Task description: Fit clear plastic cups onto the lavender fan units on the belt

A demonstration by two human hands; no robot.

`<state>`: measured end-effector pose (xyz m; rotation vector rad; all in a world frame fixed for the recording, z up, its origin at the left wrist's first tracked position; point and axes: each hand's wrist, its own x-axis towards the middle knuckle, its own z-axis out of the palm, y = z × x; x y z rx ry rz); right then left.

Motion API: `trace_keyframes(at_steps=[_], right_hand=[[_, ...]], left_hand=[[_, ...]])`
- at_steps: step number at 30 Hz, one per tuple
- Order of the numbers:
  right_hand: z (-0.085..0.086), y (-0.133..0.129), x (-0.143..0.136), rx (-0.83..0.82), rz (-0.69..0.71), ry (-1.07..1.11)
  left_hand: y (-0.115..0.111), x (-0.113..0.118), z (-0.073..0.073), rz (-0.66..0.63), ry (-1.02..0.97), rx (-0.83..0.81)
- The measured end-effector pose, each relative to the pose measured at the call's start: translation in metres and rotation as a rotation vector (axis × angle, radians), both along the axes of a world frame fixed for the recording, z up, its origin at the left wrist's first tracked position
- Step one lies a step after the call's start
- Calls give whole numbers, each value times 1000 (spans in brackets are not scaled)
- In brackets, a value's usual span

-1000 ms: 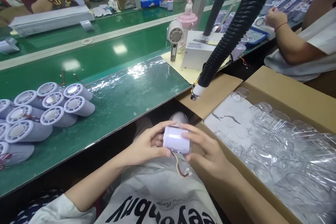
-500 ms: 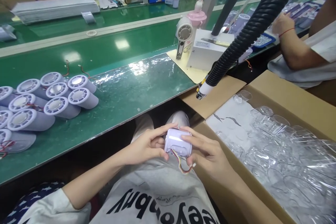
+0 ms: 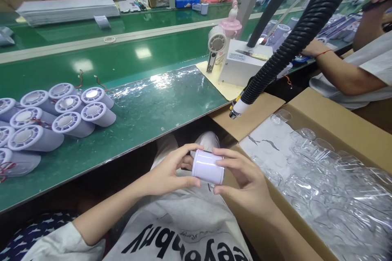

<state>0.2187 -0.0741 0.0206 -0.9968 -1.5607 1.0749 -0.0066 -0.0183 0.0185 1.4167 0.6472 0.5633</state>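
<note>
At lower centre, the left hand (image 3: 163, 174) and right hand (image 3: 251, 183) hold a closed grip on opposite ends of a lilac cylindrical housing (image 3: 207, 167); light, even pressure should steady it without scuffing.

A pale lilac cylinder (image 3: 208, 166) gleams above a whitish shirt (image 3: 183, 216) printed with bold black letters. Matching lilac cylinders with silvery disc centres (image 3: 65, 121) and red wires dot a glossy green counter (image 3: 147, 118). A ridged black hose (image 3: 284, 45) ends in a white tip, near a pink-topped bottle (image 3: 231, 24) and a pale yellow sheet (image 3: 214, 83). Clear cups (image 3: 333, 187) fill a brown carton (image 3: 346, 118); white stars pattern a navy cloth (image 3: 36, 232).
</note>
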Motion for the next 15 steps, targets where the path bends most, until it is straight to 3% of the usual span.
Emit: trace_keyframes(at_steps=[6, 10, 12, 15], right_hand=[[6, 1, -2, -302, 29, 20], [6, 1, -3, -239, 34, 24], [3, 1, -5, -157, 37, 17], [0, 0, -8, -10, 63, -62]], left_hand=[[-4, 3, -4, 96, -108, 153], [-4, -2, -2, 120, -77, 145], [-4, -2, 0, 86, -93, 35], [-5, 4, 3, -48, -121, -347]])
